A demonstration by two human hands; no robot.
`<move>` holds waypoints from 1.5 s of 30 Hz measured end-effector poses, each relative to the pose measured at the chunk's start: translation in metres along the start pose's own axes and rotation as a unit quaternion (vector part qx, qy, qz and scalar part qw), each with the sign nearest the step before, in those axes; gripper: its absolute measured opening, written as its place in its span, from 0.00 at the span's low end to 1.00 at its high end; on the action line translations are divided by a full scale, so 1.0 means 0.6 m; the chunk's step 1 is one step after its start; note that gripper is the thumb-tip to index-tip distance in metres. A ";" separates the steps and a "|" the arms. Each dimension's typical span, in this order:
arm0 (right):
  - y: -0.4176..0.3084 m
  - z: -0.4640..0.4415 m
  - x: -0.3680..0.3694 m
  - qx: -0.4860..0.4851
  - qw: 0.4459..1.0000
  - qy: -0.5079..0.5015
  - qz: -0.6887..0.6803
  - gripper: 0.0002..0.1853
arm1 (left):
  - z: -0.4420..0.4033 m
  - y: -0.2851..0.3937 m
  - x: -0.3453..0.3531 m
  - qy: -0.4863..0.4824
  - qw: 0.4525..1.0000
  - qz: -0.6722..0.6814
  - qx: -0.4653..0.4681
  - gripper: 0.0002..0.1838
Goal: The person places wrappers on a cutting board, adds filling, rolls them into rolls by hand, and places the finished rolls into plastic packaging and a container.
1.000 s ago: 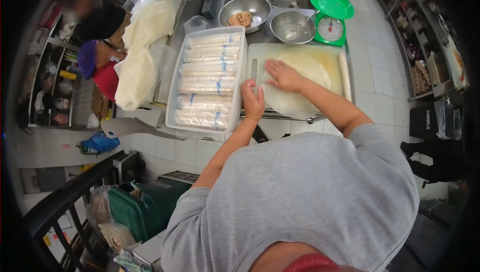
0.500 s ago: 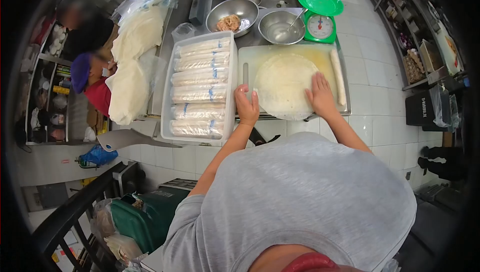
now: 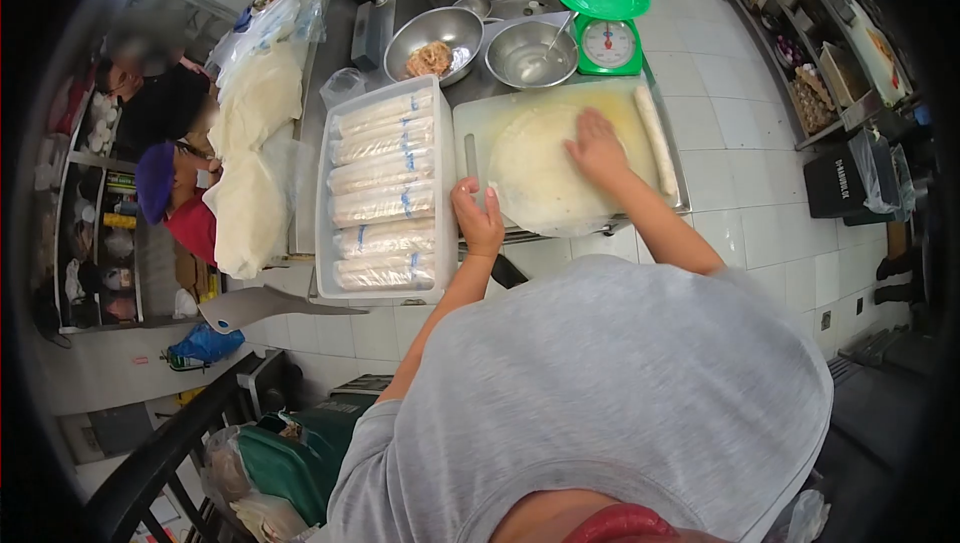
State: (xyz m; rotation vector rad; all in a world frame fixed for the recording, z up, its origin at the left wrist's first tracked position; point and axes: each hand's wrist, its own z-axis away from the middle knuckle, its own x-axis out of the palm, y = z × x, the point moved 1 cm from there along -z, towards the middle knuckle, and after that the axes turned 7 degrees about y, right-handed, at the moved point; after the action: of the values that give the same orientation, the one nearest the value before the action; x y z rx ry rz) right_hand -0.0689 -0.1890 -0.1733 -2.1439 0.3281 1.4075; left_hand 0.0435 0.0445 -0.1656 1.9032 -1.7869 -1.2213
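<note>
A round, thin, pale wrapper sheet (image 3: pixel 525 178) lies on the cutting board (image 3: pixel 640 168). My right hand (image 3: pixel 600 151) rests flat on the upper right of the sheet, fingers extended. Between the board's left edge and a white plastic tub (image 3: pixel 326 188) is my left hand (image 3: pixel 480 221), thumb raised away from loosely bent fingers, with nothing visible in it. Several long plastic-wrapped rolls (image 3: pixel 383 173) fill the tub. One long, pale unwrapped roll (image 3: pixel 655 140) lies along the board's right edge.
Behind the board stand a metal bowl (image 3: pixel 462 31) with pinkish filling (image 3: pixel 428 59), a second metal bowl (image 3: pixel 532 55) holding a spoon, and a green scale (image 3: pixel 609 45). Pale sheets (image 3: pixel 245 193) are heaped left of the tub. Two people are at the far left.
My right hand has slid up and left over the sheet, away from its right edge. My left hand stays beside the board. The whole view has shifted slightly.
</note>
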 end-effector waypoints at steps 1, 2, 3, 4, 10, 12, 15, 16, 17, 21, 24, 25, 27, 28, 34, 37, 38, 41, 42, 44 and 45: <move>0.017 0.036 -0.016 0.013 1.000 0.014 0.010 0.35 | 0.000 0.000 0.000 0.001 1.000 0.003 0.001 0.16; 0.033 0.072 -0.023 0.001 0.998 0.051 0.029 0.34 | 0.000 0.000 0.001 0.005 1.000 0.005 0.000 0.16; 0.040 0.098 -0.026 -0.012 0.995 0.086 0.047 0.33 | 0.001 -0.001 0.003 0.007 1.000 0.005 0.006 0.16; 0.030 0.108 -0.039 0.002 0.998 0.051 0.046 0.31 | 0.003 -0.004 0.003 0.009 1.000 0.004 0.012 0.16; -0.017 -0.002 -0.157 0.086 0.986 -0.099 -0.102 0.23 | 0.002 -0.005 0.004 -0.001 0.999 -0.017 0.038 0.16; -0.033 -0.048 -0.156 -0.016 0.990 0.037 -0.137 0.22 | 0.001 0.001 0.005 -0.006 0.999 -0.020 0.045 0.16; -0.073 -0.135 -0.158 -0.077 0.972 0.062 -0.215 0.22 | -0.003 0.005 0.003 -0.006 0.998 -0.030 0.053 0.17; -0.087 -0.164 -0.153 -0.094 0.969 0.063 -0.219 0.22 | -0.003 0.007 0.002 -0.007 0.998 -0.033 0.052 0.17; -0.102 -0.194 -0.146 -0.110 0.966 0.064 -0.223 0.21 | -0.003 0.009 0.001 -0.009 0.998 -0.035 0.050 0.17; -0.163 -0.312 -0.086 -0.190 0.954 0.073 -0.221 0.22 | -0.006 0.014 -0.001 -0.017 0.997 -0.065 0.045 0.18; -0.202 -0.397 -0.012 -0.221 0.960 -0.027 -0.169 0.27 | -0.005 0.010 0.001 -0.026 0.995 -0.089 0.039 0.19; -0.205 -0.435 0.043 -0.227 0.962 -0.034 -0.150 0.30 | -0.004 0.009 0.000 -0.029 0.995 -0.086 0.031 0.19; -0.227 -0.471 0.072 -0.267 0.954 -0.039 -0.127 0.30 | -0.003 0.007 0.001 -0.035 0.996 -0.078 0.015 0.20; -0.236 -0.489 0.095 -0.287 0.950 -0.043 -0.116 0.29 | -0.005 0.009 -0.001 -0.039 0.996 -0.075 0.014 0.20; -0.265 -0.537 0.202 -0.304 0.941 -0.145 0.023 0.22 | -0.010 0.014 -0.005 -0.054 0.996 -0.064 -0.003 0.21; -0.258 -0.542 0.214 -0.267 0.942 -0.201 0.021 0.14 | -0.007 0.009 -0.004 -0.059 0.996 -0.066 0.000 0.21; -0.255 -0.543 0.213 -0.253 0.944 -0.212 0.009 0.12 | -0.007 0.008 -0.004 -0.061 0.996 -0.069 0.000 0.21; -0.254 -0.541 0.208 -0.237 0.956 -0.173 -0.018 0.13 | -0.011 0.010 -0.004 -0.065 0.995 -0.080 0.002 0.21; -0.250 -0.543 0.214 -0.234 0.957 -0.172 -0.020 0.14 | -0.011 0.011 -0.004 -0.068 0.994 -0.086 0.002 0.21; -0.246 -0.547 0.231 -0.222 0.956 -0.192 -0.017 0.13 | -0.011 0.016 -0.004 -0.069 0.993 -0.093 0.001 0.21; -0.242 -0.553 0.239 -0.216 0.956 -0.200 -0.015 0.13 | -0.012 0.016 -0.003 -0.067 0.993 -0.095 0.002 0.21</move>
State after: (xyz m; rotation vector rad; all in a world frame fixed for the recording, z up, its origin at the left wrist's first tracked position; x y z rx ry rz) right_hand 0.3163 -0.2441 -0.1574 -2.0950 -0.1846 1.9899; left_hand 0.0422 0.0417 -0.1539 2.0776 -1.7032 -1.4430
